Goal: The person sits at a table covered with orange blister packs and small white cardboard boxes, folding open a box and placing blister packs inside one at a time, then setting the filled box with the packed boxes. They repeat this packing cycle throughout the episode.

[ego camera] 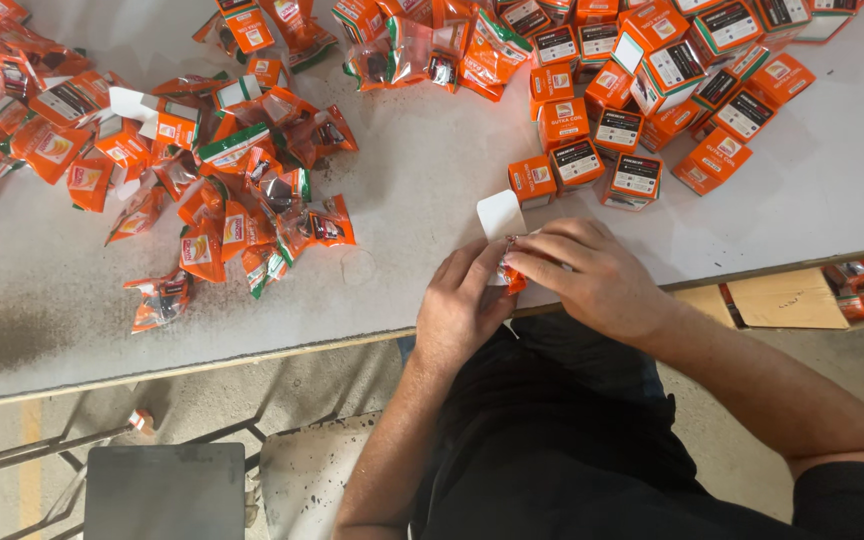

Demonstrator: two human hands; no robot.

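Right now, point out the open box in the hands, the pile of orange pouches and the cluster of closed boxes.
open box (501, 214), head view, white flap.
pile of orange pouches (237, 205), head view, middle of heap.
cluster of closed boxes (642, 70), head view, a box top.

Both hands are meeting at the table's (402, 200) near edge: the left hand (462, 305) and right hand (592, 275) are pinching a small orange box (510, 275), its white flap (501, 214) sticking up toward twelve o'clock. Orange packets (222, 215) are lying at ten o'clock, closed boxes (632, 110) piling at one o'clock, possibly unsealed.
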